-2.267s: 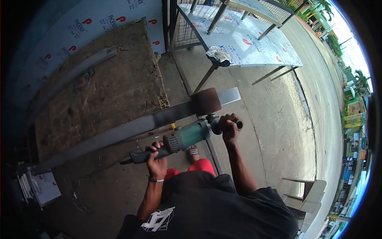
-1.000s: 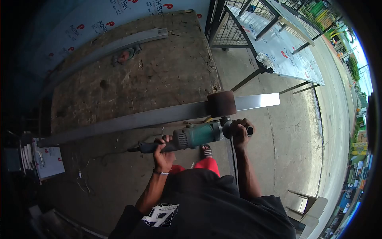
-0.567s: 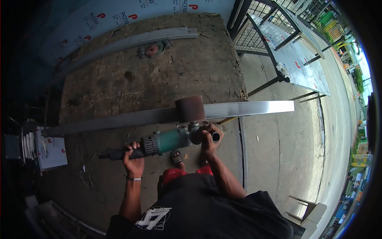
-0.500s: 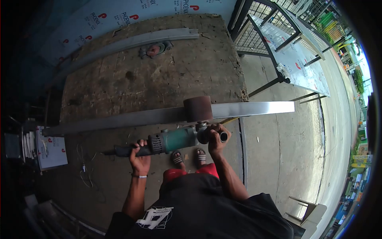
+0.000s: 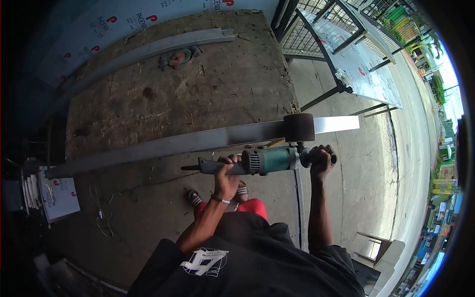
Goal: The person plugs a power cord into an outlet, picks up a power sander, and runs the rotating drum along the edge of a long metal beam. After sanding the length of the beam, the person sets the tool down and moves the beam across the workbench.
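Note:
A green and black drum sander [image 5: 275,160] lies level across in front of me. My left hand [image 5: 227,182] is wrapped round its dark rear handle, and my right hand [image 5: 322,162] grips the front handle at the other end. The brown abrasive drum [image 5: 299,127] sits on top of a long square metal tube [image 5: 208,141], near the tube's right end. That tube runs along the bench's near edge and sticks out past the right corner. Right of the drum its face shines brightly; further left it looks duller.
On the worn wooden bench [image 5: 222,79] lie another metal length [image 5: 163,45] and a small grinder-like tool with a round disc [image 5: 178,58]. A metal frame with sheet-covered shelves [image 5: 346,54] stands at right. A cord [image 5: 148,187] trails over the concrete floor.
Both hands have carried the sander to the right, its drum sliding along the tube toward the right end. The camera view has shifted slightly.

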Demonstrator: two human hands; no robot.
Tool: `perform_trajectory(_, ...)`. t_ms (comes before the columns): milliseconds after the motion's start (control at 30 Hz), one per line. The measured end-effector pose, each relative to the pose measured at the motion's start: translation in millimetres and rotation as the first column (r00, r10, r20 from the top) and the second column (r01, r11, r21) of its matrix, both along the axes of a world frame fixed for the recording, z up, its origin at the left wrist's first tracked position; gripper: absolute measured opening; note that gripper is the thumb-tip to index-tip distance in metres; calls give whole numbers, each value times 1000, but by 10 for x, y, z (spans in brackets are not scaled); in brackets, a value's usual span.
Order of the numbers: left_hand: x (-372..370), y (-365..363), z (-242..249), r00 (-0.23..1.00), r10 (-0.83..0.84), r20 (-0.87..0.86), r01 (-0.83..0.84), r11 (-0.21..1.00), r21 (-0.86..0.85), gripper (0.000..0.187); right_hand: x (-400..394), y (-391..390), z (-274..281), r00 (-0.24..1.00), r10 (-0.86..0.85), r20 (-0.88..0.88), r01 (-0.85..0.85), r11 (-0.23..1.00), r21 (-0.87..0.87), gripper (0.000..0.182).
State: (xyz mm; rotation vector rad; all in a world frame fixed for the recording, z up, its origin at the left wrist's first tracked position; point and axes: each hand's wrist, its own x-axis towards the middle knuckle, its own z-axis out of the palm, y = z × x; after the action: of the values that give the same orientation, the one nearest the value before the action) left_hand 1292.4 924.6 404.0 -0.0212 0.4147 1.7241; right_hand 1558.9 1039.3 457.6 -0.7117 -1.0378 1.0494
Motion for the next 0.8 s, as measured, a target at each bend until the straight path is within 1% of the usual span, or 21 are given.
perform_trajectory(67, -292, -200, 33, 999, 32, -40, -33, 999, -28, 16, -335, -129, 1, 998, 57, 16, -57, 998, 10, 22)
perform_trajectory(100, -462, -301, 62, 997, 59, -58, -61, 998, -34, 16, -524, -191, -27, 998, 57, 37, -58, 998, 21, 22)
perform_trajectory(167, -871, -564, 27, 992, 121, -45, -124, 990, -66, 17, -1018, -335, 20, 996, 80, 39, -80, 997, 14, 22)
perform_trajectory(200, -1103, -718, 7, 988, 154, -30, -156, 985, -79, 18, -1267, -420, -38, 995, 50, 90, -51, 999, 12, 23)
perform_trajectory(233, -1354, -854, 0, 984, 168, -61, -171, 984, -40, 16, -1543, -508, -60, 990, 21, 142, -23, 1000, 13, 23)
perform_trajectory(300, -1880, -1191, 61, 976, 196, -100, -202, 978, -52, 13, -2050, -732, -119, 975, 49, 219, -43, 999, -32, 23)
perform_trajectory(333, -2145, -1358, 102, 970, 213, -116, -219, 975, -43, 13, -2373, -845, -120, 981, 76, 178, -72, 997, -31, 23)
perform_trajectory(367, -2407, -1519, 145, 963, 234, -132, -240, 970, -31, 13, -2646, -961, -160, 977, 79, 196, -68, 996, -66, 24)
perform_trajectory(400, -2676, -1684, 190, 951, 259, -170, -272, 961, -55, 13, -2996, -1078, -29, 980, 93, 173, -88, 995, -38, 26)
perform_trajectory(433, -2924, -1827, 273, 938, 275, -209, -295, 953, -68, 13, -3223, -1194, -36, 970, 172, 173, -160, 984, -82, 26)
perform_trajectory(467, -3161, -1959, 342, 932, 289, -220, -310, 948, -72, 13, -3458, -1314, -36, 966, 230, 115, -212, 966, -146, 27)
perform_trajectory(500, -3368, -2073, 392, 926, 299, -231, -323, 943, -76, 13, -3674, -1425, 36, 967, 190, 171, -171, 978, -117, 28)
perform_trajectory(533, -3540, -2171, 415, 926, 295, -234, -320, 945, -74, 13, -3880, -1512, 65, 972, 176, 155, -163, 982, -93, 29)
perform_trajectory(600, -3767, -2280, 463, 917, 325, -230, -353, 932, -88, 13, -4061, -1602, 89, 978, 158, 139, -150, 987, -65, 29)
perform_trajectory(667, -3797, -2269, 442, 918, 313, -243, -343, 935, -90, 13, -4113, -1653, 57, 978, 172, 116, -161, 982, -101, 28)
perform_trajectory(700, -3758, -2252, 428, 920, 300, -254, -334, 937, -100, 14, -4055, -1663, -1, 978, 168, 122, -156, 982, -105, 28)
perform_trajectory(767, -3573, -2087, 353, 922, 279, -268, -308, 948, -75, 14, -3767, -1565, -113, 986, 95, 135, -70, 981, -181, 28)
perform_trajectory(800, -3403, -1953, 358, 948, 236, -212, -257, 963, -78, 14, -3596, -1518, -71, 992, 59, 113, -40, 986, -162, 27)
